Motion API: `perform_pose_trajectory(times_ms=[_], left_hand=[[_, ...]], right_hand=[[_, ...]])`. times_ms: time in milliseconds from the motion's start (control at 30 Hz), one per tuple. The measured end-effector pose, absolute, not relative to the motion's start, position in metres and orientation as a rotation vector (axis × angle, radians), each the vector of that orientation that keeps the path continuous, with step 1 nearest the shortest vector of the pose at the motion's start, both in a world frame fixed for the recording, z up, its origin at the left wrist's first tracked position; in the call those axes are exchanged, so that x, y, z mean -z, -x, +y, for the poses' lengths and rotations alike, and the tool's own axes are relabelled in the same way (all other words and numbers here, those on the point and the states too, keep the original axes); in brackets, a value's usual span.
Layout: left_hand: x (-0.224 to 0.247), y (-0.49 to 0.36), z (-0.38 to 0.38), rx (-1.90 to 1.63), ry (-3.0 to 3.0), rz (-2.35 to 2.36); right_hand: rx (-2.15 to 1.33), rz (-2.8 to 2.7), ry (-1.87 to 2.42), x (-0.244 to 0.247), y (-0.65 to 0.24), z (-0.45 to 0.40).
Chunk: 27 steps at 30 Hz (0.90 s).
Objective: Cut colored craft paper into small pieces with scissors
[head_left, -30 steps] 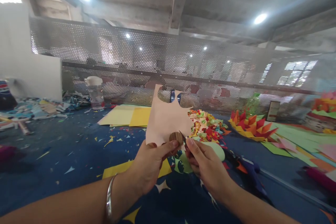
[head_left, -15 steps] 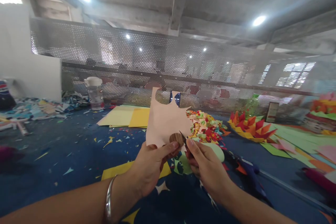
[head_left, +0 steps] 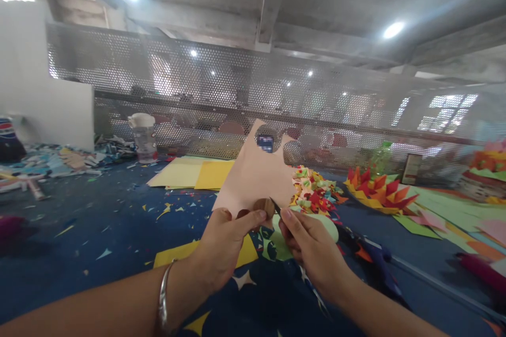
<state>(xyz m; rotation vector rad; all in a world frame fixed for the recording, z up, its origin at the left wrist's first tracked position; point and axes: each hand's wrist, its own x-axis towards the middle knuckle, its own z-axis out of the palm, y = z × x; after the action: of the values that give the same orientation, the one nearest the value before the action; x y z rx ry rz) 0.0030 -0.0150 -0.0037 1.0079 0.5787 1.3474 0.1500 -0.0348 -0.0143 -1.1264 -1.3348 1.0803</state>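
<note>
My left hand [head_left: 223,245] is closed on a sheet of pale pink paper [head_left: 253,181] with rounded bites out of its edges. Its thumb presses a brown striped round disc [head_left: 264,204] flat against the sheet's lower part. In my closed right hand [head_left: 314,250] are scissors [head_left: 275,207]; one dark pointed blade shows beside the disc, and the handles are hidden by the fingers. Under the hands lie a yellow sheet [head_left: 177,254], a light green cut sheet [head_left: 282,247] and a pale star-shaped scrap [head_left: 245,280].
Colourful paper scraps [head_left: 314,189] are heaped behind my right hand, near red and orange folded paper [head_left: 375,195]. Yellow sheets [head_left: 213,174] and a lidded cup [head_left: 143,137] stand further left. A blue-handled tool [head_left: 379,266] lies at right. A perforated metal screen [head_left: 221,84] closes the back.
The pink paper has tilted, its top edge swinging to the right and slightly up. Both hands stay in nearly the same place, still gripping the paper with the disc and the scissors.
</note>
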Motion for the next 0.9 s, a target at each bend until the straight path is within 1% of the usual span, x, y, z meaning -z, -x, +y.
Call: perform_pose_trajectory(times_ms=[167,433,900], left_hand=[[0.006,-0.003,-0.0096,-1.404,-1.115,0.548],[0.0074,-0.002,-0.0059,-1.492,-1.065,0.62],[0.0006,-0.0028,-0.0124,-1.452,-1.111,0.634]], right_hand=[[-1.057,-1.351,1.152,0.0128,-0.15,-0.0367],[-1.064,-1.339,1.16,0.0141,-0.1513,-0.0349],[-1.04,-1.348,1.19,0.0144,-0.1516,-0.0351]])
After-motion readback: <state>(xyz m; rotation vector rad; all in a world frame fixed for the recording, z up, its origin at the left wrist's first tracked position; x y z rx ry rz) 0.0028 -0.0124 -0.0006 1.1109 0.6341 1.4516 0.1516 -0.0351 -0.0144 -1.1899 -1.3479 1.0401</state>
